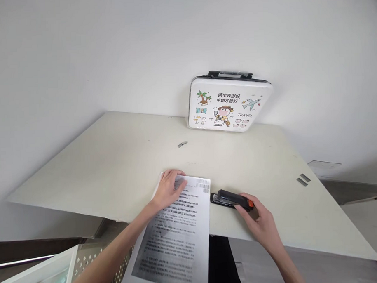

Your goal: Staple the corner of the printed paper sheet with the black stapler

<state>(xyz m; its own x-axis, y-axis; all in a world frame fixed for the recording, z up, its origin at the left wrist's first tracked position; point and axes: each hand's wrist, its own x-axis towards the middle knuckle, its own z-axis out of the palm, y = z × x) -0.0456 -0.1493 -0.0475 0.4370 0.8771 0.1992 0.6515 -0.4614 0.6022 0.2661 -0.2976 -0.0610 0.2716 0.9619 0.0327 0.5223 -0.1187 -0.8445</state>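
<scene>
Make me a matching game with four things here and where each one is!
Things:
1. stapler
2. paper
3. case
4. pair of grey strips

Places:
A. standing at the back of the table
B. under the left hand
C. near the table's right edge
D. held at one end by the right hand

Right pairs: 1-D, 2-B, 3-A, 4-C

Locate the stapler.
In the head view, the stapler is right of centre, held in the right hand, just right of the printed papers.
</scene>
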